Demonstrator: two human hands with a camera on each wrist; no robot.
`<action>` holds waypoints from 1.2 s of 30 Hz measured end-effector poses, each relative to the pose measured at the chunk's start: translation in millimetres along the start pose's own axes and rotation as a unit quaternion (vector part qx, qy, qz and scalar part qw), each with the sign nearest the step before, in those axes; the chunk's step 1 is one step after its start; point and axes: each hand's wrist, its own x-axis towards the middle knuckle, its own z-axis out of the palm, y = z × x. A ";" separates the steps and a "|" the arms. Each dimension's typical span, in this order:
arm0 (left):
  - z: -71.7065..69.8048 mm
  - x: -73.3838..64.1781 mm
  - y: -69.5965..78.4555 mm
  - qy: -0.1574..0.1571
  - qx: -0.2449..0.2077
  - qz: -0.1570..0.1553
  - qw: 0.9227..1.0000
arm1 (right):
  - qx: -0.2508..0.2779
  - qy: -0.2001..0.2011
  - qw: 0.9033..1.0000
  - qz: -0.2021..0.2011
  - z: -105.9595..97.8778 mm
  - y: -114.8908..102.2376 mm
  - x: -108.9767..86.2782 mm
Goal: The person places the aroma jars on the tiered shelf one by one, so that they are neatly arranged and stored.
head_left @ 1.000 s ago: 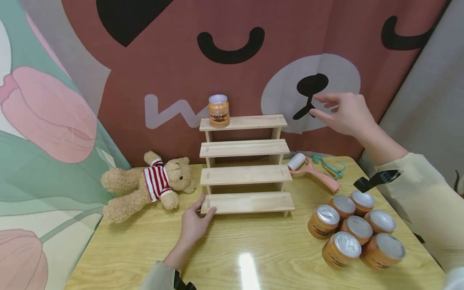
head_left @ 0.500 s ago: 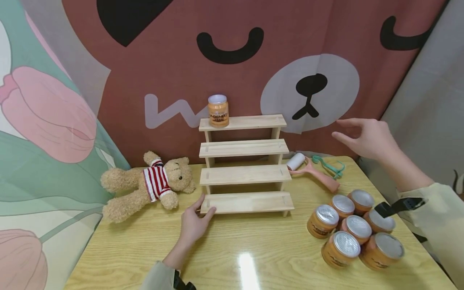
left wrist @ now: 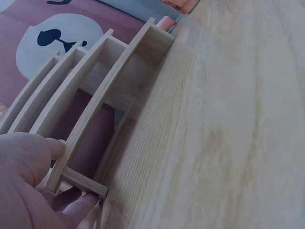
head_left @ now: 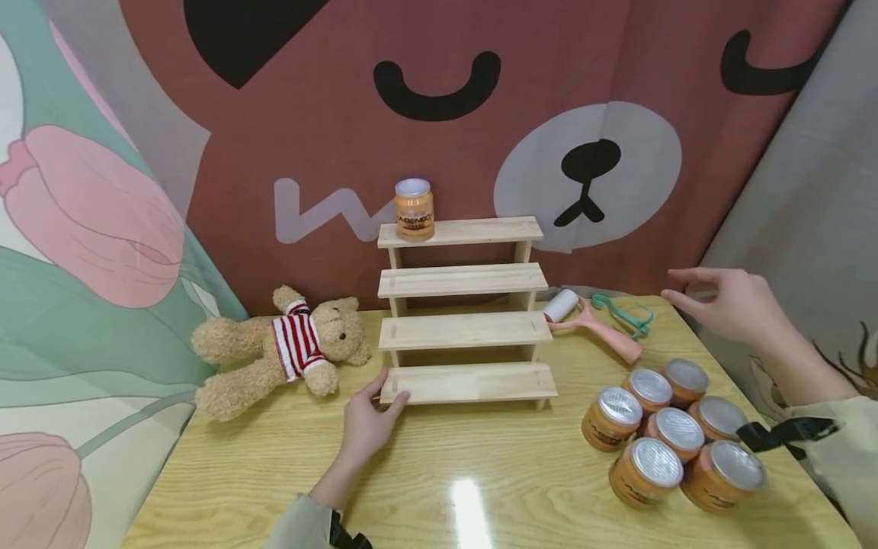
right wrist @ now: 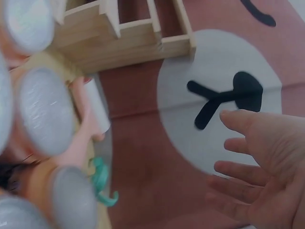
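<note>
A four-step wooden display rack (head_left: pixel 466 333) stands at the back of the table in the head view. My left hand (head_left: pixel 370 425) grips the left end of its lowest step; the left wrist view shows the thumb over the board and fingers about the leg (left wrist: pixel 86 181). On the top step, at its left end, stands an orange jar (head_left: pixel 414 215) with a silvery lid. My right hand (head_left: pixel 739 309) hovers at the right, fingers spread and holding nothing in the right wrist view. Below it are several similar jars (head_left: pixel 655 467), clustered on the table's right side.
Left of the rack lies a teddy bear (head_left: pixel 298 343) in a striped shirt. Between the rack and the jars are a pink-handled lint roller (head_left: pixel 607 335) and a green twisted item (head_left: pixel 626 314). A bear-print curtain (head_left: pixel 309 137) hangs close behind the table (head_left: pixel 411 488).
My right hand has moved down and to the right, from beside the rack's top toward the jars. My left hand, the rack and the jar on it stay put.
</note>
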 end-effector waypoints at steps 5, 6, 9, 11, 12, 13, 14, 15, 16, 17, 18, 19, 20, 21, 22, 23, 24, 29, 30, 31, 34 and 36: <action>0.9 0.5 -0.4 0.002 0.002 0.000 1.000 | -0.007 -0.046 0.999 0.013 10.5 21.9 -13.4; 0.9 0.6 -0.3 0.003 0.002 0.000 1.000 | -0.009 -0.056 0.998 0.018 12.4 26.0 -15.3; 1.0 0.7 -0.6 0.007 0.006 0.006 1.000 | -0.012 -0.082 0.996 0.027 17.4 36.6 -19.6; 0.8 0.8 -0.9 0.007 0.007 0.002 1.000 | -0.014 -0.097 0.995 0.024 21.0 42.4 -22.2; 0.8 0.7 -1.0 0.006 0.006 0.000 1.000 | -0.016 -0.101 0.995 0.018 23.1 45.0 -23.4; 0.8 0.7 -1.2 0.004 0.006 -0.001 1.000 | -0.017 -0.106 0.994 0.012 25.4 47.2 -24.7; 0.7 0.7 -1.3 0.003 0.007 -0.003 1.000 | -0.017 -0.111 0.994 0.007 27.7 49.3 -26.0; 0.6 0.6 -1.5 0.001 0.007 -0.007 1.000 | -0.016 -0.116 0.993 -0.002 30.0 51.1 -27.1; 0.6 0.4 -1.7 0.000 0.008 -0.009 1.000 | -0.015 -0.121 0.992 -0.008 32.4 52.7 -28.3; 0.5 0.3 -1.9 -0.002 0.008 -0.009 1.000 | -0.013 -0.127 0.992 -0.014 34.8 54.0 -29.5; 0.5 0.2 -2.1 -0.003 0.008 -0.009 1.000 | -0.012 -0.132 0.991 -0.020 37.1 55.2 -30.5; 0.5 0.2 -2.2 -0.003 0.008 -0.009 1.000 | -0.010 -0.138 0.990 -0.025 39.0 55.9 -31.5; 0.5 0.1 -2.3 -0.003 0.008 -0.009 1.000 | -0.007 -0.145 0.989 -0.032 40.8 56.9 -32.5; 0.5 0.0 -2.3 -0.003 0.008 -0.009 1.000 | -0.004 -0.152 0.988 -0.039 42.4 57.8 -33.5; 0.5 -0.1 -2.2 -0.003 0.007 -0.009 1.000 | -0.001 -0.157 0.987 -0.043 43.8 58.3 -34.7; 0.5 0.0 -2.1 -0.003 0.006 -0.010 1.000 | 0.000 -0.162 0.986 -0.048 45.1 59.1 -35.7; 0.6 0.0 -2.0 -0.003 0.005 -0.011 1.000 | 0.002 -0.166 0.985 -0.055 46.4 59.8 -36.5; 0.4 -0.1 -1.1 -0.002 0.003 -0.009 1.000 | 0.009 -0.176 0.982 -0.072 50.8 61.6 -40.0; 0.5 -0.1 -0.9 -0.001 0.004 -0.008 1.000 | 0.011 -0.177 0.981 -0.076 51.3 61.8 -40.5; 0.5 -0.1 -0.8 0.000 0.003 -0.007 1.000 | 0.012 -0.177 0.981 -0.081 51.5 61.6 -41.0; 0.9 0.0 -0.9 0.001 0.002 -0.007 1.000 | 0.007 -0.180 0.979 -0.092 52.0 61.2 -41.6; 1.3 0.0 -1.6 0.003 0.002 -0.003 1.000 | 0.005 -0.185 0.978 -0.101 52.4 61.0 -41.6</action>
